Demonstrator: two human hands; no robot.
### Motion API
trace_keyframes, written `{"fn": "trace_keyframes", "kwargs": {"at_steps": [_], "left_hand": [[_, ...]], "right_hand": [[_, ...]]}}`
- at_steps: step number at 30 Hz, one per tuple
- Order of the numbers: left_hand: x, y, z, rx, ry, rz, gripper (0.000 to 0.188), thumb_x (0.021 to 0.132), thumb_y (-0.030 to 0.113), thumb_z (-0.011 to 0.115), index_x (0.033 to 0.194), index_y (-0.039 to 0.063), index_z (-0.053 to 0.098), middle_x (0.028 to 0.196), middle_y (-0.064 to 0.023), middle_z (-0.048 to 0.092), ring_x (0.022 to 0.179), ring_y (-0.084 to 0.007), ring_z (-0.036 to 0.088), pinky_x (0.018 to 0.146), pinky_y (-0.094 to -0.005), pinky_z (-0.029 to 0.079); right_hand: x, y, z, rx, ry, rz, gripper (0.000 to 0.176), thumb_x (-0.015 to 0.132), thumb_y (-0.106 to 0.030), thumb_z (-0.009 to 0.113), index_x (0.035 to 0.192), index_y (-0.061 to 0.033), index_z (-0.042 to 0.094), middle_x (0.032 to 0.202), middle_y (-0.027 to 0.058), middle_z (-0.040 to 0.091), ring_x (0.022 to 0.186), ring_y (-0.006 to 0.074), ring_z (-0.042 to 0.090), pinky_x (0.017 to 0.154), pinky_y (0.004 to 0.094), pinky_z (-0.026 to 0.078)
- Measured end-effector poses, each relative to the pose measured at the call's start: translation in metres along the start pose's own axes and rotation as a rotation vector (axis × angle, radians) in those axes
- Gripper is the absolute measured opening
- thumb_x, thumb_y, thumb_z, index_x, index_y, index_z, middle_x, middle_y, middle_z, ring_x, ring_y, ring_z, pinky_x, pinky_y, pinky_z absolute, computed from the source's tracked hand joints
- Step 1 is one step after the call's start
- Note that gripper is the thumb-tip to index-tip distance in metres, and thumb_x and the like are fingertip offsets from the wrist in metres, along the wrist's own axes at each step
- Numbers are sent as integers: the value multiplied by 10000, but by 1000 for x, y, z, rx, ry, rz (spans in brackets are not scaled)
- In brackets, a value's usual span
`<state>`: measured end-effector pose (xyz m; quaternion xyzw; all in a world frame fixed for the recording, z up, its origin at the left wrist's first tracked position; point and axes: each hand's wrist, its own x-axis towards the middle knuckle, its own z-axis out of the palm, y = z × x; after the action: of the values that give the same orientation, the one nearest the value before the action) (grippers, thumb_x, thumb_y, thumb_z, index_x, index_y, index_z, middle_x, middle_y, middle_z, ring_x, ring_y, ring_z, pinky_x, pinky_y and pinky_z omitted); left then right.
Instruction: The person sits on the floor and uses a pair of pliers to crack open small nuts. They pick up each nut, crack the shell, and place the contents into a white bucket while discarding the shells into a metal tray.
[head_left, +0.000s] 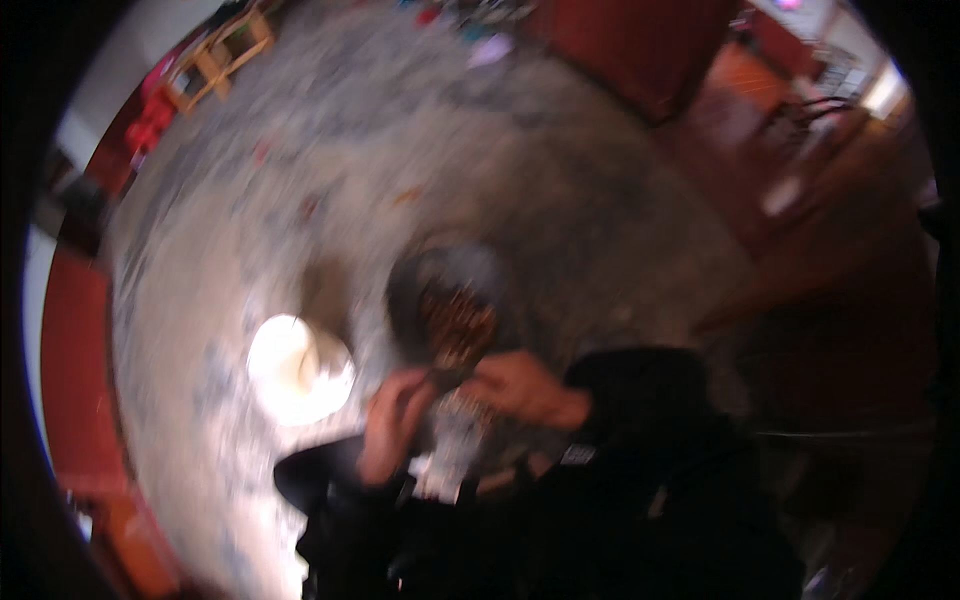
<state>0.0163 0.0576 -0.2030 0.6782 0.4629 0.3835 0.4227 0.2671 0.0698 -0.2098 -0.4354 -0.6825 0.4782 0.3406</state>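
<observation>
The picture is blurred. My left hand (395, 420) and my right hand (523, 388) meet close in front of my body. Between their fingers is a small dark item (450, 377), too blurred to name, that both hands seem to grip. Just beyond them a dark round basin (405, 300) stands on the floor, with many small reddish-brown pieces (459, 319) in it. Below my hands, near my lap, lies a pale, glossy heap or bag (457, 435), partly hidden by my fingers and sleeves.
To the left a white bucket (289, 371) stands in bright light on the mottled concrete floor (225, 225). A dark red cabinet (622, 45) rises at the top right. Top left, a wooden stool or frame (217, 64) stands near red items (152, 124). Dark wooden furniture (825, 262) fills the right side.
</observation>
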Motion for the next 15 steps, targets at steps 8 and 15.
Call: {"fn": "trace_keyframes", "kwargs": {"at_steps": [8,15], "left_hand": [[13,-18,12,-205,29,-22,191,1016,-10,579,1205,-14,608,902,-73,659,745,-142,660,672,-263,544],[19,-26,17,-355,46,-100,170,1061,112,573,1212,39,548,893,-68,626,670,-141,643,612,-279,567]], "right_hand": [[6,-1,-14,-330,221,-181,376,965,-338,690,788,-49,527,721,172,594,696,408,628,596,485,460],[-1,16,-23,-461,249,-77,313,959,-337,682,938,-53,552,766,190,651,737,428,660,634,519,481]]}}
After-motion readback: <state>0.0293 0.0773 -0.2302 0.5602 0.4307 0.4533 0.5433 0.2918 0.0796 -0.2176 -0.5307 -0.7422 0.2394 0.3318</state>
